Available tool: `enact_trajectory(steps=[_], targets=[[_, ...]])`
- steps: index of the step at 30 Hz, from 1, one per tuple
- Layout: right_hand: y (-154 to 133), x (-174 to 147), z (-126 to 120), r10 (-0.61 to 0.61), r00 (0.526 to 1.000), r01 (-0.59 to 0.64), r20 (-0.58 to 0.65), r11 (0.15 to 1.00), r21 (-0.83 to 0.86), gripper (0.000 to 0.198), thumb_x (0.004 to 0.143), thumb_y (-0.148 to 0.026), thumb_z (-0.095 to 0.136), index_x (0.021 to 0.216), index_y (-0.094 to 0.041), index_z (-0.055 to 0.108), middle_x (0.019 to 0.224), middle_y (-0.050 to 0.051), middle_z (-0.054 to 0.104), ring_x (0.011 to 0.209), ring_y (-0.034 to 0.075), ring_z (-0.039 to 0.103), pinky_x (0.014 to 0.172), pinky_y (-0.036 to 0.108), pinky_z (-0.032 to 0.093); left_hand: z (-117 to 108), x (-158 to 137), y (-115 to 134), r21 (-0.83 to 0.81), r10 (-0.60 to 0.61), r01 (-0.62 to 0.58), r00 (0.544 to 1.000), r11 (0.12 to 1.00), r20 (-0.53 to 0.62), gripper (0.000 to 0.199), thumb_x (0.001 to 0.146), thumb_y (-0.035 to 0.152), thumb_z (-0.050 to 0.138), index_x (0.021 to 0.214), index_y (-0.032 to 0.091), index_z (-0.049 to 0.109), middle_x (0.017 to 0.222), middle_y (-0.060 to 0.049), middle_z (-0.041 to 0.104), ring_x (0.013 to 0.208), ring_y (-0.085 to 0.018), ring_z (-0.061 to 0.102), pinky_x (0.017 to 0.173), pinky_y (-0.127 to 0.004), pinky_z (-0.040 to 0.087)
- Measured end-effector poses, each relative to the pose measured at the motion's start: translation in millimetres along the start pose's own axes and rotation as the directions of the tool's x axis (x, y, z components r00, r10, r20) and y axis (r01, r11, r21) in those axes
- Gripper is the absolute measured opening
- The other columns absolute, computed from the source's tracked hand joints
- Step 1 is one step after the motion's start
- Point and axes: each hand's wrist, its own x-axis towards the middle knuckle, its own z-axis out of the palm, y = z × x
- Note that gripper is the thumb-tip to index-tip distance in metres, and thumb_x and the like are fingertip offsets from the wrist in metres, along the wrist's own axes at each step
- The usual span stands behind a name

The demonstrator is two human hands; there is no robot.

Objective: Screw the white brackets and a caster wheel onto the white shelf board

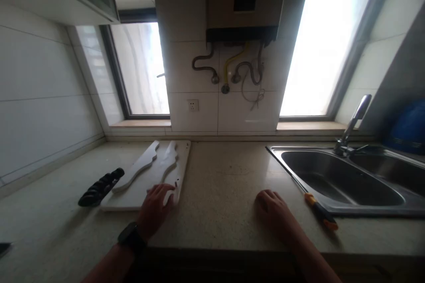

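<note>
My left hand (158, 203), with a dark watch (132, 235) on its wrist, rests at the near right corner of a flat white board (124, 202). Its fingers are curled there; what they grip, if anything, is hidden. Two white wavy-edged panels (137, 166) lie on the board, and the right one runs down to my fingers. Against the board's left side sits a row of black, wheel-like parts (101, 188). On the counter, my right hand (272, 205) is loosely closed with nothing visible in it. To its right lies a screwdriver (320, 212) with an orange-and-black handle, its long shaft along the sink's edge.
A double steel sink (327, 210) with a tall faucet (353, 124) is set into the right of the counter (221, 216). Behind are two windows, a socket (193, 105) and a water heater (247, 0) with hoses. A blue object (410, 126) stands far right.
</note>
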Motion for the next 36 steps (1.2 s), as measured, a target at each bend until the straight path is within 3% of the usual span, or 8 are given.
enact_trajectory(steps=[2, 5, 9, 12, 25, 30, 36], targets=[[-0.1, 0.2, 0.4, 0.003, 1.000, -0.003, -0.001, 1.000, -0.001, 0.020, 0.092, -0.028, 0.045, 0.101, -0.020, 0.061, 0.113, 0.008, 0.060, 0.105, 0.023, 0.052, 0.093, 0.037, 0.040, 3.7, 4.8, -11.3, 0.032, -0.074, 0.073, 0.997, 0.997, 0.017, 0.023, 0.100, 0.031, 0.046, 0.117, 0.019, 0.057, 0.118, -0.007, 0.062, 0.114, -0.024, 0.052, 0.097, -0.045, 0.042], [-0.1, 0.8, 1.0, 0.004, 1.000, -0.004, -0.010, 1.000, -0.006, 0.021, 0.092, -0.028, 0.045, 0.102, -0.019, 0.061, 0.113, 0.009, 0.060, 0.104, 0.024, 0.052, 0.093, 0.038, 0.040, 12.3, 6.2, -18.4, 0.104, -0.086, 0.078, 0.993, 0.991, 0.075, 0.030, 0.100, 0.035, 0.047, 0.123, 0.018, 0.056, 0.124, -0.008, 0.061, 0.117, -0.026, 0.053, 0.098, -0.047, 0.044], [0.8, 1.2, 1.5, -0.009, 1.000, 0.009, -0.002, 1.000, -0.013, 0.021, 0.092, -0.029, 0.045, 0.102, -0.019, 0.061, 0.112, 0.009, 0.059, 0.104, 0.024, 0.052, 0.092, 0.038, 0.041, 23.9, 0.1, -21.2, 0.275, 0.010, -0.031, 0.997, 0.961, 0.078, 0.043, 0.100, 0.034, 0.045, 0.138, 0.014, 0.051, 0.139, -0.013, 0.054, 0.128, -0.028, 0.050, 0.107, -0.048, 0.040], [1.4, 1.6, 2.0, 0.001, 1.000, -0.001, -0.002, 1.000, -0.015, 0.021, 0.092, -0.029, 0.045, 0.103, -0.020, 0.061, 0.113, 0.009, 0.059, 0.104, 0.024, 0.052, 0.092, 0.038, 0.040, 28.9, -3.4, -25.3, 0.355, 0.067, -0.114, 0.987, 0.928, 0.143, 0.051, 0.102, 0.041, 0.041, 0.143, 0.011, 0.050, 0.148, -0.014, 0.047, 0.137, -0.029, 0.044, 0.113, -0.049, 0.037], [-4.8, 0.4, -0.8, 0.037, 0.999, -0.036, 0.023, 0.998, -0.051, 0.022, 0.091, -0.031, 0.045, 0.103, -0.020, 0.060, 0.115, 0.009, 0.059, 0.105, 0.025, 0.051, 0.092, 0.039, 0.040, 18.7, 5.2, -21.9, 0.263, -0.023, -0.049, 0.964, 0.963, 0.265, 0.069, 0.099, 0.057, 0.041, 0.147, 0.007, 0.047, 0.150, -0.015, 0.044, 0.139, -0.029, 0.044, 0.113, -0.047, 0.041], [-4.2, 1.3, 0.2, 0.026, 1.000, -0.025, 0.016, 0.998, -0.050, 0.022, 0.092, -0.033, 0.045, 0.103, -0.020, 0.059, 0.115, 0.009, 0.058, 0.105, 0.025, 0.050, 0.092, 0.039, 0.040, 19.9, 5.0, -18.2, 0.293, -0.047, -0.039, 0.959, 0.955, 0.279, 0.064, 0.100, 0.050, 0.041, 0.148, 0.008, 0.045, 0.152, -0.012, 0.042, 0.140, -0.027, 0.042, 0.115, -0.045, 0.039], [-0.1, 2.9, 2.5, 0.015, 1.000, -0.014, 0.027, 0.998, -0.060, 0.022, 0.093, -0.033, 0.045, 0.103, -0.020, 0.060, 0.114, 0.008, 0.059, 0.105, 0.025, 0.050, 0.091, 0.039, 0.040, 29.7, 0.3, 1.8, 0.264, 0.032, -0.102, 0.966, 0.959, 0.258, 0.063, 0.099, 0.048, 0.044, 0.148, 0.009, 0.045, 0.152, -0.012, 0.042, 0.139, -0.028, 0.043, 0.113, -0.046, 0.040]])
